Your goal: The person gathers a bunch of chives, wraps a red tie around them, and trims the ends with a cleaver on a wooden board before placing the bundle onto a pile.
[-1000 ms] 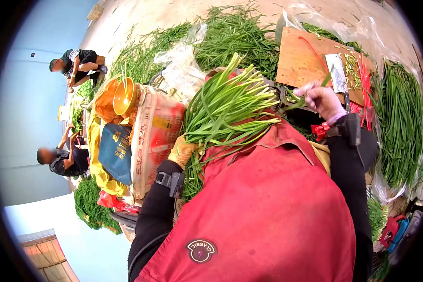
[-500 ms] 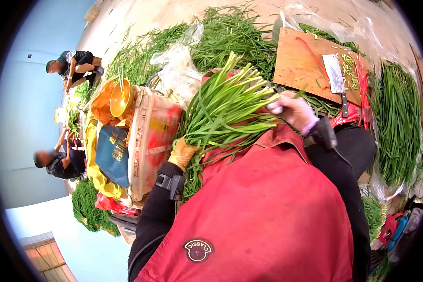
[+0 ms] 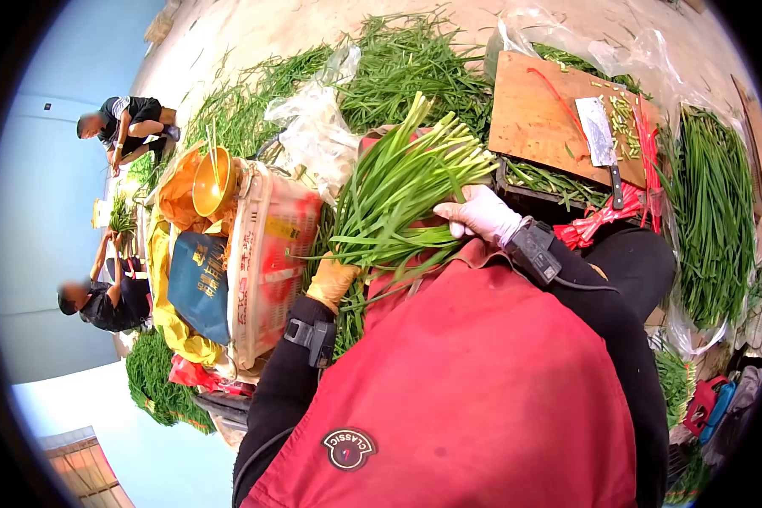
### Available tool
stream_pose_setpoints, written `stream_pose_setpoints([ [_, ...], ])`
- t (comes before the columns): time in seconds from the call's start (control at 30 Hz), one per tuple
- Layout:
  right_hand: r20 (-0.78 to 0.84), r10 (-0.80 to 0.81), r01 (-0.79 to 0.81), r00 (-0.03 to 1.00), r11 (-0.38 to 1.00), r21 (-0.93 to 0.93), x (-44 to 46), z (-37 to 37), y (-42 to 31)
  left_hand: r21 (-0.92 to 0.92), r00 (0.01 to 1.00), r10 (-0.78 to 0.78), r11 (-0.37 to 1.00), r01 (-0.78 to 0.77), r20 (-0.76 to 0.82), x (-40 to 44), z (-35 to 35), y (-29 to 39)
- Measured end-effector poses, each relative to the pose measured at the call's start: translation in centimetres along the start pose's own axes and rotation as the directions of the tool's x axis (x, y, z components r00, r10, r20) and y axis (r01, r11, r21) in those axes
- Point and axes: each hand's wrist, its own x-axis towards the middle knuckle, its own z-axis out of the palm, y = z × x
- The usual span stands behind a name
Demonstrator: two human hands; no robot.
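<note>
A loose bunch of garlic chives [image 3: 406,186] lies across my lap, its pale cut ends pointing up and to the right. My left hand [image 3: 334,281], in a yellow-orange glove, is closed around the leafy lower-left part. At the right side of the bunch, my right hand [image 3: 481,213] in a whitish glove pinches some stems; its fingertips are partly hidden among the leaves. A red apron [image 3: 466,381] covers my front beneath both hands.
At upper right, a cleaver [image 3: 599,140] and cut stem ends lie on a wooden board [image 3: 529,110], beside red ties [image 3: 597,222]. A plastic crate [image 3: 271,262] carrying an orange bowl [image 3: 214,184] stands left. More chives [image 3: 715,220] lie right. Two people [image 3: 123,292] work at far left.
My right hand has moved left and slightly down, from beside the stem ends into the side of the bunch. My left hand keeps its hold in nearly the same place.
</note>
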Motion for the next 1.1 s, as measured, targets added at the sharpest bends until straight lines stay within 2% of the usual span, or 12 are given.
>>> stream_pose_setpoints([
  [0.1, 0.170, -0.010, 0.000, 0.985, 0.998, 0.062, -1.0, -0.7, -1.0, -0.186, 0.989, -0.074, 0.978, 0.097, 0.124, -0.2, -1.1, 0.4],
  [0.13, 0.292, -0.075, 0.065, 0.954, 0.997, 0.041, -1.6, -1.5, -0.8, -0.422, 0.961, -0.220, 0.865, 0.272, 0.169, -0.6, 0.6, 0.2],
  [0.17, 0.332, -0.016, 0.016, 0.943, 1.000, 0.003, -4.6, -1.3, -3.8, -0.626, 0.909, -0.361, 0.665, 0.408, 0.209, -1.0, 2.3, -0.1],
  [0.23, 0.416, -0.118, 0.118, 0.901, 0.993, 0.027, -6.7, -4.2, -5.6, -0.747, 0.671, -0.472, 0.037, 0.663, 0.572, 0.1, -1.3, 1.5],
  [0.3, 0.338, -0.326, 0.228, 0.883, 0.927, 0.298, -7.5, -6.0, -6.0, -0.856, 0.870, -0.326, 0.244, 0.456, 0.370, -0.8, -1.1, 0.9],
  [0.33, 0.191, -0.263, 0.230, 0.946, 0.957, 0.179, -7.6, -6.0, -6.9, -0.896, 0.843, -0.327, -0.279, 0.346, 0.428, -0.5, -0.4, 1.2],
  [0.43, -0.083, -0.285, 0.283, 0.955, 0.959, -0.035, -4.7, -7.5, -6.3, -0.840, 0.790, -0.437, 0.126, 0.527, 0.430, 0.1, 0.1, 1.0],
  [0.47, -0.110, -0.292, 0.267, 0.950, 0.944, -0.194, -3.7, -7.4, -6.3, -0.854, 0.741, -0.435, -0.159, 0.496, 0.511, 0.0, 0.3, 0.7],
  [0.57, -0.169, -0.459, 0.181, 0.872, 0.624, -0.760, -0.3, -5.9, -6.3, -0.793, 0.663, -0.492, -0.545, 0.271, 0.564, 0.2, -0.1, 1.4],
  [0.7, -0.138, -0.268, 0.003, 0.953, 0.464, -0.886, 2.0, -4.0, -7.6, -0.853, 0.662, -0.541, -0.373, 0.364, 0.519, 1.7, -2.8, 2.1],
  [0.83, -0.113, -0.127, 0.048, 0.985, 0.845, -0.533, 4.7, -5.2, -5.5, -0.861, 0.690, -0.556, -0.101, 0.498, 0.464, 1.9, -3.1, 1.6],
  [1.1, -0.211, -0.165, 0.169, 0.963, 0.986, -0.001, 2.0, -6.9, -5.4, -0.885, 0.697, -0.551, -0.208, 0.417, 0.458, 1.9, -2.2, 1.3],
])
